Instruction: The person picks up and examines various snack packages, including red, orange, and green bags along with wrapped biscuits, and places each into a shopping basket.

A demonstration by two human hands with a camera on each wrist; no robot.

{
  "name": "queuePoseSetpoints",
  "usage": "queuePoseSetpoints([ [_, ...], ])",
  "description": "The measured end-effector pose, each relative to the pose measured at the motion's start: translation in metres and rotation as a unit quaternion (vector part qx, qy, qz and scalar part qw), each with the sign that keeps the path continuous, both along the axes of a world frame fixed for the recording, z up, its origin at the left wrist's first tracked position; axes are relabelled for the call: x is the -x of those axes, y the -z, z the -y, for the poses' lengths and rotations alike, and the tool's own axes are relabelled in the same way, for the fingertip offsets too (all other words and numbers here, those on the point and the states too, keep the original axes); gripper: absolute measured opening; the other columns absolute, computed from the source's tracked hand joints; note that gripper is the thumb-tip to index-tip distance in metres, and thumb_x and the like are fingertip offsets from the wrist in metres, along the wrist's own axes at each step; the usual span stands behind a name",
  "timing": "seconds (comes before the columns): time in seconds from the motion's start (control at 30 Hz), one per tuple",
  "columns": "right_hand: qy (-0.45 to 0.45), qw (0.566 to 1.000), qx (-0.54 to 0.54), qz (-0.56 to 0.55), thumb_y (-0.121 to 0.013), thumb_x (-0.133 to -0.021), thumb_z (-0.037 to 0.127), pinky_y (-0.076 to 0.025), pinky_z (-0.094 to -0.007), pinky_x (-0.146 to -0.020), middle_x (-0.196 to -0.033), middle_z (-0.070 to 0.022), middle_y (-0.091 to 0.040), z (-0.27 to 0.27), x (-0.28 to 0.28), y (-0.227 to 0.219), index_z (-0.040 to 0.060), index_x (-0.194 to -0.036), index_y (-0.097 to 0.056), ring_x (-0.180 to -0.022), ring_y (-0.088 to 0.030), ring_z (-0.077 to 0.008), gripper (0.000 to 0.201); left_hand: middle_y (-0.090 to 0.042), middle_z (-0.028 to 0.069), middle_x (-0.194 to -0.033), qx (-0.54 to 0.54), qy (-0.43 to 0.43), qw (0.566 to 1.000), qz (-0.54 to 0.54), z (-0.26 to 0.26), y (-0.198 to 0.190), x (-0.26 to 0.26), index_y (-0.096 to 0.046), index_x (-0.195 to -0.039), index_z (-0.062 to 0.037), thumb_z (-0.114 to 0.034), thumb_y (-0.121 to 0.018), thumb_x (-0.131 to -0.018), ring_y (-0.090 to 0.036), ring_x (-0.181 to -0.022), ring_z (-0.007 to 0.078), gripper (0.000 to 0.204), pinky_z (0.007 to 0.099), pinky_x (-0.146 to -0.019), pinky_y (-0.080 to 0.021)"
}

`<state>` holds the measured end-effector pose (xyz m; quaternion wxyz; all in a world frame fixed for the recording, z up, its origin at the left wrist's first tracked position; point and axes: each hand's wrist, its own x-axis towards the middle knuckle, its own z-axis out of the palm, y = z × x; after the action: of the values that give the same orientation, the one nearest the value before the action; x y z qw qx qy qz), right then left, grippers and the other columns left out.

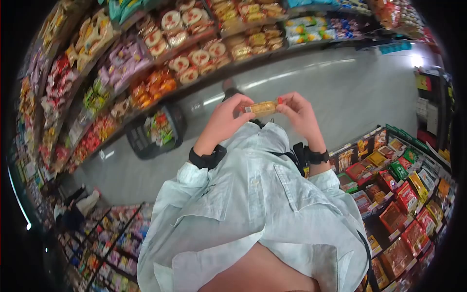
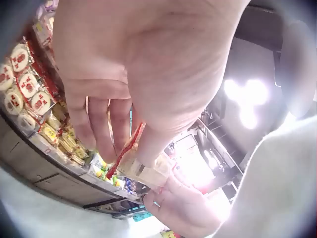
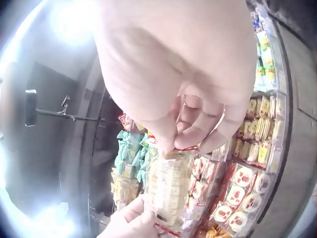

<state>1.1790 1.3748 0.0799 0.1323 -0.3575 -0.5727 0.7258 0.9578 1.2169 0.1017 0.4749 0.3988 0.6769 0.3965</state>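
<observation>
Between my two hands is a small clear packet of pale yellow biscuits (image 1: 263, 108) with red ends, held out in front of the body. My left hand (image 1: 224, 119) pinches one end between thumb and fingers. At the opposite end, my right hand (image 1: 300, 113) grips the red edge with its thumb and fingertips. From the right wrist, the clear wrapper (image 3: 169, 191) shows a stacked row of biscuits inside. The left wrist view shows the packet's red edge (image 2: 128, 148) beside the left thumb; part of the packet is hidden behind that hand.
A black shopping basket (image 1: 154, 130) with colourful packets stands on the grey floor (image 1: 331, 78). Tiered shelves hold round wrapped crackers (image 1: 199, 57) and orange packets (image 1: 153, 87). Boxed and bagged snacks (image 1: 406, 197) fill a display at the right. Another person (image 1: 75, 209) is at far left.
</observation>
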Motion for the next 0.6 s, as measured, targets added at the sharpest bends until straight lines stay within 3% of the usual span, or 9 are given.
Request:
queuePoseSetpoints([
  [0.17,-0.036,0.998,0.020,-0.045,-0.070,-0.102,0.001,-0.055,-0.0266,-0.089,-0.106,-0.0026,-0.070,0.032,-0.014,0.019,0.0009,-0.112,-0.067,-0.100,-0.068,-0.0090,0.010,-0.075,0.0082,-0.115,0.052,-0.029,0.998,-0.034,0.049,-0.014,-0.032,-0.069,-0.125,-0.0035,-0.010,-0.079,-0.094,-0.071,-0.104,0.0179,0.034,0.0325,-0.093,-0.056],
  [0.4,-0.080,0.993,0.047,-0.072,-0.069,-0.103,0.000,-0.055,-0.0275,-0.093,-0.109,-0.0014,-0.070,0.056,-0.006,0.021,0.0014,-0.111,-0.066,-0.102,-0.067,-0.0091,0.008,-0.072,0.0118,-0.111,0.003,-0.078,0.988,-0.131,0.090,-0.008,-0.047,-0.068,-0.122,-0.0053,-0.013,-0.079,-0.091,-0.073,-0.102,0.0294,0.033,0.0392,-0.087,-0.057],
  [0.6,-0.194,0.977,0.050,-0.073,-0.071,-0.102,0.003,-0.055,-0.0268,-0.090,-0.108,-0.0007,-0.071,0.076,0.026,0.011,0.0022,-0.112,-0.067,-0.101,-0.067,-0.0089,0.011,-0.072,0.0119,-0.112,0.000,-0.145,0.979,-0.145,0.145,-0.009,-0.051,-0.068,-0.122,-0.0068,-0.016,-0.080,-0.092,-0.072,-0.102,0.0308,0.033,0.0401,-0.088,-0.056],
])
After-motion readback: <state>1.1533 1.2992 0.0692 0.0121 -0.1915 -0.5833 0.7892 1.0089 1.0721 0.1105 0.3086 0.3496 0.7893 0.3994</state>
